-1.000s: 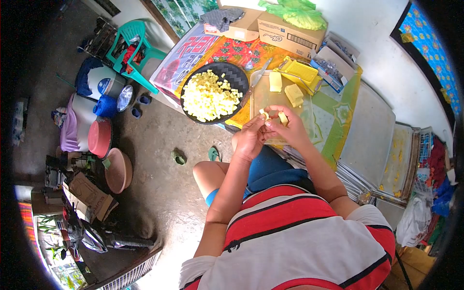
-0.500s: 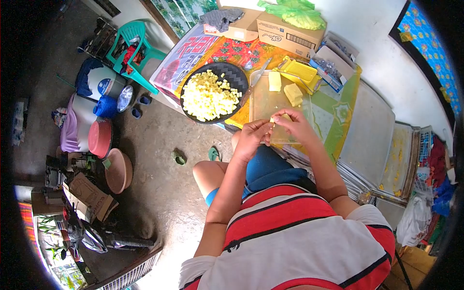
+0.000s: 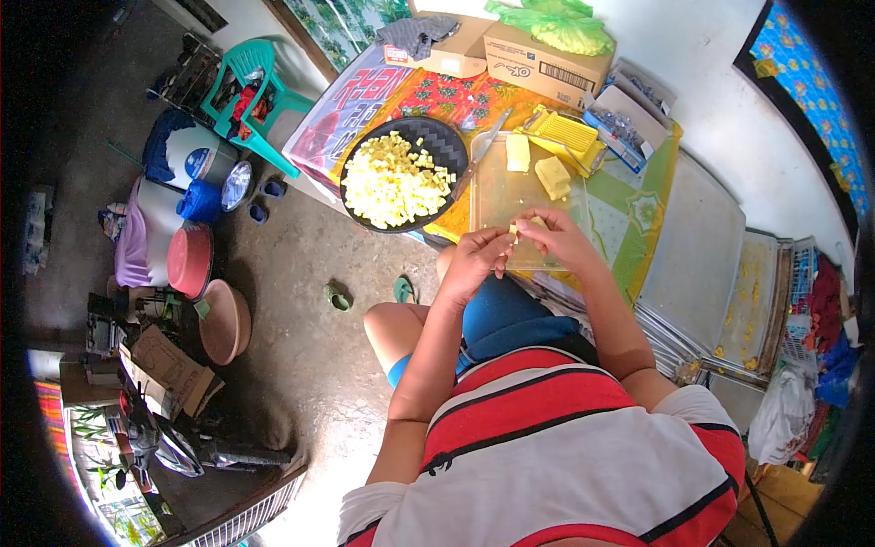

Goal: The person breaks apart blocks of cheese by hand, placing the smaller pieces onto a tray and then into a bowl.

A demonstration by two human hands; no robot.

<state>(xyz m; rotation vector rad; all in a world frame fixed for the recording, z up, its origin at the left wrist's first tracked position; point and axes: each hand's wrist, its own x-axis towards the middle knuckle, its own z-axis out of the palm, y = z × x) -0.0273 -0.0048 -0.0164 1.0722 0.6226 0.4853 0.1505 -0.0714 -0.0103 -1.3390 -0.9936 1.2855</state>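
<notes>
My left hand point(image 3: 478, 262) and my right hand point(image 3: 554, 241) meet over the near edge of a clear plastic board point(image 3: 492, 201). Both sets of fingertips pinch a small pale yellow piece point(image 3: 513, 232), mostly covered by the fingers. Farther up the board lie two yellow blocks, an upright-looking one point(image 3: 518, 153) and a thicker one point(image 3: 552, 177). A knife point(image 3: 489, 143) rests along the board's left edge, beside a round black tray point(image 3: 444, 146). Heaped on that tray are many small yellow cubes point(image 3: 392, 187).
Behind the board sits a yellow ridged plastic holder point(image 3: 565, 134), with an open box of small packets point(image 3: 620, 137) next to it. Cardboard boxes point(image 3: 547, 68) stand at the table's back. Metal trays point(image 3: 697, 237) lean at the right. Green slippers point(image 3: 404, 290) lie on the floor.
Almost nothing differs. My fingers have shifted very slightly around the small yellow piece, and both hands stay over the board's near edge.
</notes>
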